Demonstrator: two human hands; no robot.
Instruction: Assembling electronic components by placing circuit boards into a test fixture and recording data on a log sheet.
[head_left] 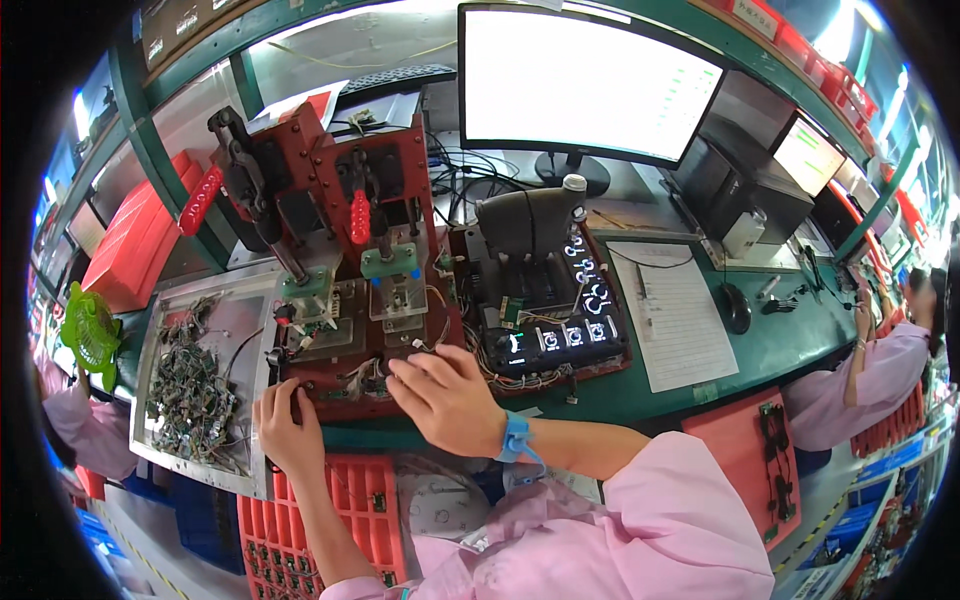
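My left hand [290, 428] is at the front left corner of a red test fixture [375, 408], with its thumb and index finger bent together. Whatever is between those fingertips is too small to make out. My right hand [447, 398], with a blue wrist strap [516, 436], rests over the fixture's front edge, its fingers stretched out and a little apart. Just ahead of them lie loose wires [367, 376]. Two toggle clamps with red handles, one on the left [203, 200] and one on the right [360, 216], stand above clear blocks on the fixture.
A metal tray [150, 440] full of small wired circuit boards lies left. Right of the fixture stands a black device with lit digits [560, 345], then a written sheet [675, 325] and mouse [736, 308]. A monitor [590, 85] stands behind. Red compartment trays [325, 475] sit below the bench edge.
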